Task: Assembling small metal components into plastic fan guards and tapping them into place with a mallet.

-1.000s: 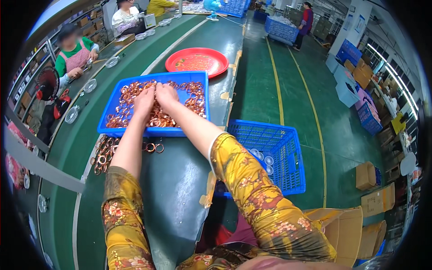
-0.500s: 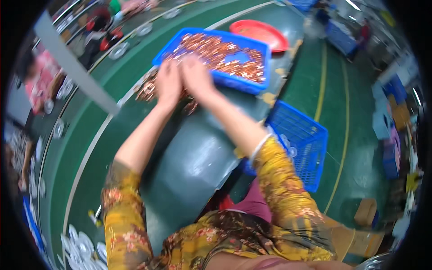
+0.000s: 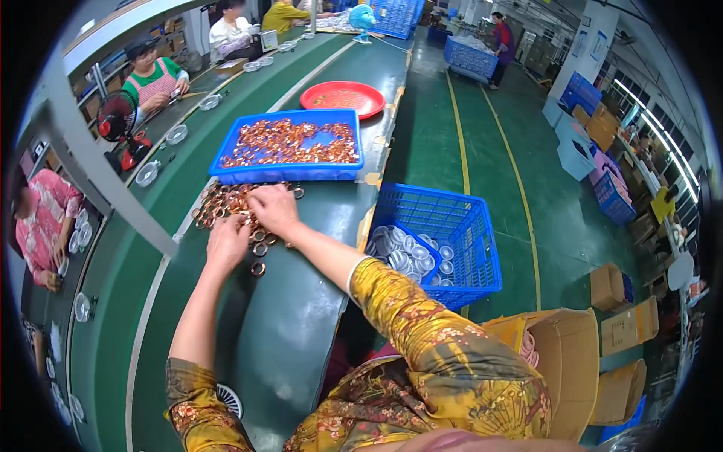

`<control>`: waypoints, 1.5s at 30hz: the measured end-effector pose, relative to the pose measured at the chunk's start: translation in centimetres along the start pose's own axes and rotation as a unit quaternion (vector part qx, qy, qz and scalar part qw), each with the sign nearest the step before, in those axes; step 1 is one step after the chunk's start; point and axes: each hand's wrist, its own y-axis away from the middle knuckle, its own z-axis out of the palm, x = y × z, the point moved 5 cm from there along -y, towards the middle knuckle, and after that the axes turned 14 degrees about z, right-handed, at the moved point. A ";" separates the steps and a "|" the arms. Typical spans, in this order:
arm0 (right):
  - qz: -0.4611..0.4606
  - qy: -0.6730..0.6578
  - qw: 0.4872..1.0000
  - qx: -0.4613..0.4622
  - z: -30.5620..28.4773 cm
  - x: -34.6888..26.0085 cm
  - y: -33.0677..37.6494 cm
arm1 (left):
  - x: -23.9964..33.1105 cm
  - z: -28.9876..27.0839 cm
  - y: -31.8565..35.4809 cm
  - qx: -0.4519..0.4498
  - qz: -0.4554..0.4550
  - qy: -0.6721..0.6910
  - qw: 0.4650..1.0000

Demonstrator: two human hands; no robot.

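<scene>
Copper-coloured metal rings [image 3: 215, 202] lie in a loose pile on the green tabletop, just on the near side of a shallow blue tray [image 3: 345, 175]. My left hand [image 3: 228, 239] is at the near edge of the pile, its fingers closed against rings. My right hand [image 3: 273, 208] reaches in from the right, palm down, with fingers curled over rings in the middle of the pile. Both fingertips are partly hidden among the rings. Many more rings cover the bottom of the tray. A few loose ones lie beside my hands.
A round red tray [image 3: 343, 98] stands beyond the blue one. Right of the table is a blue crate [image 3: 471, 218] with clear plastic parts, and an open cardboard box [image 3: 565, 369] stands nearer. A grey post [image 3: 135, 196] rises at left. Co-workers sit across the green belt.
My hands have come down and apart from close together at the tray's near edge to the loose pile. My view has shifted, showing more of the room ahead.
</scene>
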 end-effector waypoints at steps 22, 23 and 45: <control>-0.012 -0.086 0.987 -0.135 1.6 1.6 -1.0 | -0.5 -9.9 12.4 0.087 -0.098 0.321 0.938; -0.007 -0.095 0.985 -0.144 1.6 1.6 -1.2 | 0.3 -10.3 13.4 0.097 -0.091 0.322 0.937; -0.201 0.018 0.893 -0.402 -5.0 -9.9 16.3 | 6.1 -4.7 35.6 0.184 -0.278 -0.025 0.942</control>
